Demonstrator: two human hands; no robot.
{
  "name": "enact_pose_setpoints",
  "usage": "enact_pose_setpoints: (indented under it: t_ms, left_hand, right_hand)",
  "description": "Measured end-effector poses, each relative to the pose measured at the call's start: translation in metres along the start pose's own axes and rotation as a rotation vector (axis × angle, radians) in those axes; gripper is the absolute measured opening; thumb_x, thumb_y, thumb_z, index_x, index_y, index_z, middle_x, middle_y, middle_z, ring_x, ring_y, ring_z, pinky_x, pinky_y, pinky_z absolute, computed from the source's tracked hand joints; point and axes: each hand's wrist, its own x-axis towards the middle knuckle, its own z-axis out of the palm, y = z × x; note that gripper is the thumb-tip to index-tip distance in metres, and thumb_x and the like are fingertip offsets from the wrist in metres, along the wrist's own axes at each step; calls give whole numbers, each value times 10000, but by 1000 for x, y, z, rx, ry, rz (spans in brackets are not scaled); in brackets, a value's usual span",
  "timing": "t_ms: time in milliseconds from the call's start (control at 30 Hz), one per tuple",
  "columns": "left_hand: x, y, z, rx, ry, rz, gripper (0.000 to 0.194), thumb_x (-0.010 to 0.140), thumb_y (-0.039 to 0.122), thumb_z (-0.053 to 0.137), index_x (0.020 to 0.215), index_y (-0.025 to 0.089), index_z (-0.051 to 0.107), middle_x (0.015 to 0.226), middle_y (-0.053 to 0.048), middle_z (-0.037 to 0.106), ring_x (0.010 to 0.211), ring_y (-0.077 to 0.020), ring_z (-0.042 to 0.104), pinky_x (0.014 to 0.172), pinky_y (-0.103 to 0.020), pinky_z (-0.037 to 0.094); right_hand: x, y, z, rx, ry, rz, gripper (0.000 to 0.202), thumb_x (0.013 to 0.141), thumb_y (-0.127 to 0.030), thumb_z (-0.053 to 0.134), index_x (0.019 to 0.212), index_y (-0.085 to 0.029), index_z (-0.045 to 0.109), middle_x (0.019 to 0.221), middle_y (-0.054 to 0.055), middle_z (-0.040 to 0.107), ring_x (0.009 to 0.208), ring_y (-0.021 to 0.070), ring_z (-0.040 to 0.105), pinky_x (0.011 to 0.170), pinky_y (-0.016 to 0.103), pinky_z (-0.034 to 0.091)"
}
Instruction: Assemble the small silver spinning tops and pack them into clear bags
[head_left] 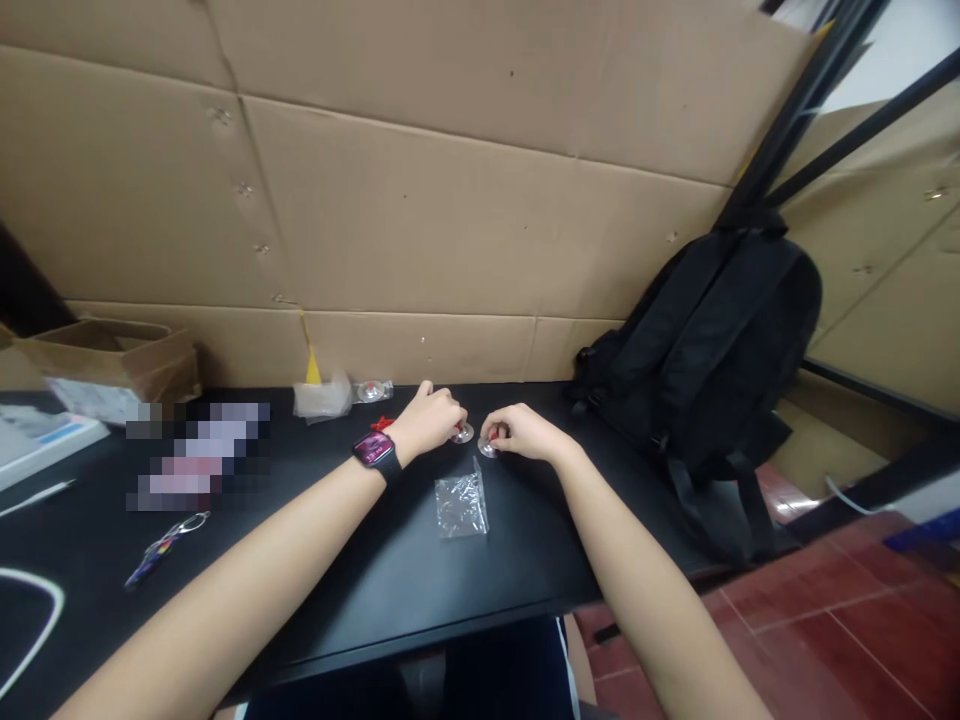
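Observation:
My left hand (433, 417), with a dark smartwatch on its wrist, has its fingers closed on a small clear disc with a red centre (463, 433). Just to its right, my right hand (517, 432) pinches a second clear disc with a red centre (489, 447). Both discs are at the black tabletop, a little apart. Nearer to me lies a clear plastic bag (460, 505). Something red (382, 424) shows behind my left wrist. Another disc in clear wrapping (371, 391) lies farther back, beside a stack of clear bags (322, 398).
An open cardboard box (124, 365) stands at the left, near a keyring (169, 545), a blurred-out object and a white cable (52, 600). A black backpack (720, 340) leans at the right. Cardboard sheets (420, 220) line the back.

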Motion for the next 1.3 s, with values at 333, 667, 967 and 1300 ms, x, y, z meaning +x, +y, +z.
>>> enact_pose_setpoints:
  t_ms: [333, 667, 967, 1300]
  left_hand:
    - [-19, 5, -7, 88, 137, -37, 138, 932, 130, 540, 864, 188, 645, 935, -74, 690, 952, -246, 576, 845, -429, 294]
    - [-60, 15, -42, 142, 211, -89, 204, 970, 128, 461, 1010, 205, 645, 1233, -121, 623, 1226, -287, 502, 988, -476, 308]
    - [-61, 12, -49, 155, 198, -60, 231, 961, 99, 449, 1023, 165, 662, 1281, -137, 610, 1257, -295, 493, 969, -449, 347]
    - [-63, 4, -61, 29, 343, -226, 185, 982, 169, 486, 982, 207, 667, 1289, -112, 617, 1272, -286, 475, 987, -478, 311]
  right_hand:
    - [2, 5, 0, -303, 89, 180, 90, 771, -216, 767, 848, -259, 785, 837, 4, 761, 778, 161, 673, 647, 224, 417]
    - [2, 2, -1, -401, 143, 132, 113, 840, -194, 675, 752, -248, 720, 846, 29, 710, 791, 191, 638, 656, 263, 430]
    - [5, -39, 8, -273, 567, -151, 148, 989, -273, 500, 983, -229, 641, 1265, 103, 532, 1173, 254, 557, 920, 363, 506]
    - [9, -26, 16, -344, 397, -102, 110, 966, -234, 519, 916, -231, 617, 1130, 83, 579, 1053, 251, 563, 888, 393, 515]
